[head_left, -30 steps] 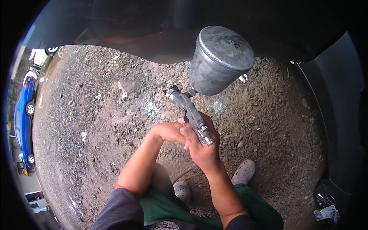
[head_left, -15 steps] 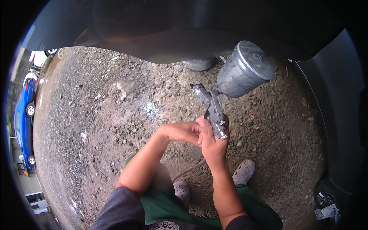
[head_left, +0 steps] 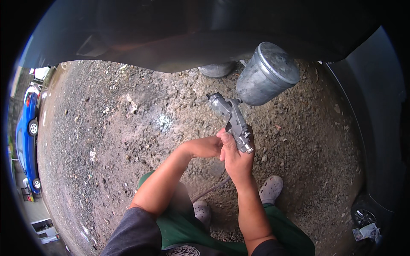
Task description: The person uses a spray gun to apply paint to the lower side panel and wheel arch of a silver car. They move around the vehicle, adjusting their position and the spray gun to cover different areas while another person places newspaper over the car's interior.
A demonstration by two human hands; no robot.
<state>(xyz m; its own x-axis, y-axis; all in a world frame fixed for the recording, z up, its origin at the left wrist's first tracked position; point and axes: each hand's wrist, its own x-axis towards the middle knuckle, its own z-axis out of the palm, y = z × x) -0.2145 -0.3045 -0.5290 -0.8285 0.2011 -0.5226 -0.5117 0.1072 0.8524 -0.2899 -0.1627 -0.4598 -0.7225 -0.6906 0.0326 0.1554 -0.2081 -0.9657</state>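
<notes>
A grey metal spray gun [head_left: 232, 117] with a large dull cup [head_left: 269, 74] on its side points away from me, its nozzle to the far left. My right hand [head_left: 237, 162] is wrapped round the gun's handle, thumb along the near side. Against it from the left presses my left hand [head_left: 207, 146], its fingers curled in behind the right hand; what they grip is hidden. A thin hose [head_left: 211, 188] runs below my hands, over the ground toward my left leg. The far end of the gun is just short of a dark glossy panel.
The dark curved panel [head_left: 171, 38] spans the top of the view. Another dark car body [head_left: 384, 128] with a wheel [head_left: 363, 216] stands at right, crumpled paper [head_left: 367, 231] beside it. Beneath the panel is a grey round container [head_left: 217, 69]. A blue car [head_left: 26, 132] is parked far left on gravel [head_left: 106, 149].
The spray gun and its cup have shifted slightly left and up in the view. Both hands keep their grip, and the panel's edge sits a little differently as my view tilts.
</notes>
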